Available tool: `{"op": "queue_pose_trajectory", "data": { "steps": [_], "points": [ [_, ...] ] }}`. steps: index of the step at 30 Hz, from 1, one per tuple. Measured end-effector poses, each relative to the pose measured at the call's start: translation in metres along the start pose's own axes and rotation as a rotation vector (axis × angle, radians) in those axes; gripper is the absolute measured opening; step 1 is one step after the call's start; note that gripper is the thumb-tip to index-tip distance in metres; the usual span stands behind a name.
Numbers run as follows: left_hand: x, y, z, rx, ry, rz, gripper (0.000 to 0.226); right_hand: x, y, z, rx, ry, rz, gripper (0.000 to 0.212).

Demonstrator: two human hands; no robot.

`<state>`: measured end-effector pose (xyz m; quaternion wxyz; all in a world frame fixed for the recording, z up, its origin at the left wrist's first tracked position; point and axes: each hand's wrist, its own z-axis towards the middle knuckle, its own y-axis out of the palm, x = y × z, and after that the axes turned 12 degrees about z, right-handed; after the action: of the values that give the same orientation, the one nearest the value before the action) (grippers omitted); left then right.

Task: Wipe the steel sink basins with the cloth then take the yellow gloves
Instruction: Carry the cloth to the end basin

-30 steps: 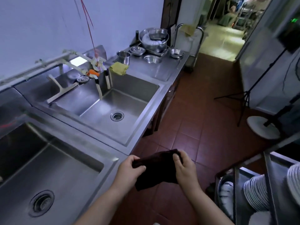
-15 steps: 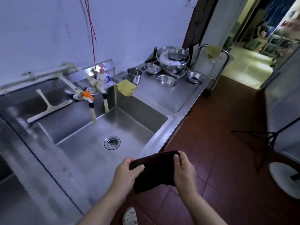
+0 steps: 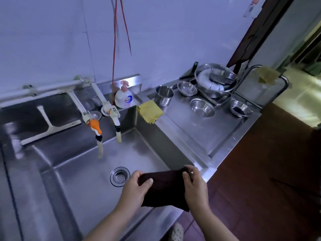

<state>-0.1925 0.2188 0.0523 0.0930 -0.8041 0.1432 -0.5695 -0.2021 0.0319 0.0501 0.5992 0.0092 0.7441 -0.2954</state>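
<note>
Both hands, left hand and right hand, pinch a dark cloth with fingers clamped on its top corners, above the steel basin's near right edge (probably folded). Best lowered flat before wiping.

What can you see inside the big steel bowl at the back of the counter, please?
Inside the big steel bowl lie a ring of stacked white dishes and a smaller steel bowl; its bottom is covered by them.
</note>
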Motion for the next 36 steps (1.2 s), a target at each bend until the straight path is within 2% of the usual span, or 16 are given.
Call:
{"op": "queue_pose_trajectory", "data": {
  "steps": [6,13,22,27,36],
  "points": [
    [0.010,0.015,0.060,0.104,-0.089,0.024,0.009,-0.001,0.026,0.092,-0.161,-0.044,-0.045,0.026],
    [0.031,0.080,0.144,0.240,-0.261,-0.061,0.016,0.014,0.036,0.231,-0.371,-0.134,-0.083,0.026],
    [0.039,0.140,0.277,0.251,-0.415,-0.080,0.010,0.026,0.060,0.387,-0.555,-0.153,-0.240,0.028],
    [0.031,0.136,0.333,0.365,-0.502,-0.114,0.013,0.029,0.098,0.431,-0.634,-0.139,-0.266,0.028],
    [0.017,0.129,0.372,0.477,-0.515,-0.121,0.015,0.032,0.131,0.459,-0.655,-0.086,-0.089,0.025]
  ]
}}
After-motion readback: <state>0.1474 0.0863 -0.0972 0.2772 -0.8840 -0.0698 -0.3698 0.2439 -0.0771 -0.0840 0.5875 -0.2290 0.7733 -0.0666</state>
